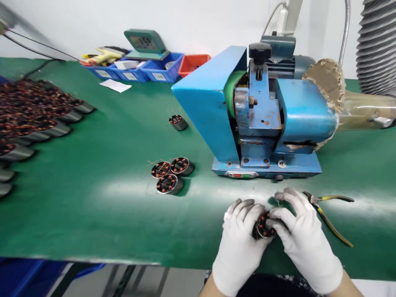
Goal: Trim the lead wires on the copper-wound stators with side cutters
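Observation:
Both my hands wear white gloves with grey fingertips. My left hand [239,243] is wrapped round a wound motor stator [262,226], a dark ring with copper coils. The stator is tilted, with its open end facing up. My right hand [300,235] grips the stator's right rim with thumb and forefinger, while its other fingers curl above. Fine wire ends show near those fingers; whether they are pinched I cannot tell. Just right of my right hand lie diagonal cutters [324,210] with yellow-green handles, their jaws towards my fingers.
A blue belt-grinder-like machine [256,123] stands behind my hands. Three stators [169,184] are grouped left of it, with a single stator [178,122] farther back. Many more stators [37,111] crowd the left side. Blue bins [163,74] and a red bin [193,64] line the wall.

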A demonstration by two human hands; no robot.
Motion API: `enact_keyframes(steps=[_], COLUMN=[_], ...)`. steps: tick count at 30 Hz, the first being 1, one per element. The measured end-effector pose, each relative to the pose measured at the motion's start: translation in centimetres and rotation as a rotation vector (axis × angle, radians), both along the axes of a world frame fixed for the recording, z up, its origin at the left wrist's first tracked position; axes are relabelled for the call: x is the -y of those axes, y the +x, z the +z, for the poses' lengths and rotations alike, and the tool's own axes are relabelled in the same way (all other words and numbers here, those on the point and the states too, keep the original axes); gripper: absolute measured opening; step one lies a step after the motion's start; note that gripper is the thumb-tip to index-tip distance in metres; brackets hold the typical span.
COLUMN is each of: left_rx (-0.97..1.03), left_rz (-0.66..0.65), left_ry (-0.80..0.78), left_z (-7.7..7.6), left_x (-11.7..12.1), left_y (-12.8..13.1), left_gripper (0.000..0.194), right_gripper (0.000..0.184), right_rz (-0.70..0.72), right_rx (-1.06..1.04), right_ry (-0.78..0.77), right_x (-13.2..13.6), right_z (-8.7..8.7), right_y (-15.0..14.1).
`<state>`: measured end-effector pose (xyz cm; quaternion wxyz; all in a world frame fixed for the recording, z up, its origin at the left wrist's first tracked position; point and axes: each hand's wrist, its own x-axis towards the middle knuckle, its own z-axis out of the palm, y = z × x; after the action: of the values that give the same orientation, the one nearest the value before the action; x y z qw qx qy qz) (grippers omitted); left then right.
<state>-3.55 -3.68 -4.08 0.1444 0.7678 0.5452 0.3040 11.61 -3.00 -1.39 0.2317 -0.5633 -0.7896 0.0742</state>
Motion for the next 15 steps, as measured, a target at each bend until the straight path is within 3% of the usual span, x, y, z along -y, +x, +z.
enact_keyframes(steps=[5, 11, 15], left_rx=[-0.006, -0.002, -0.019], left_rz=[0.018, 0.026, 0.055], left_ry=[-0.18, -0.214, -0.192], left_z=[0.5, 0.9, 0.8], left_x=[-0.5, -0.7, -0.6], left_y=[0.2, 0.1, 0.1], left_gripper=[0.041, 0.04, 0.043], right_gripper=[0.012, 0.021, 0.025], right_rz=[0.036, 0.122, 0.143], right_rx=[-0.127, 0.119, 0.26], right_ry=[-0.011, -0.158, -0.15], right_x=[-1.1, 0.2, 0.1], right_z=[-0.7, -0.7, -0.9], right_y=[1.7, 2.6, 4.1])
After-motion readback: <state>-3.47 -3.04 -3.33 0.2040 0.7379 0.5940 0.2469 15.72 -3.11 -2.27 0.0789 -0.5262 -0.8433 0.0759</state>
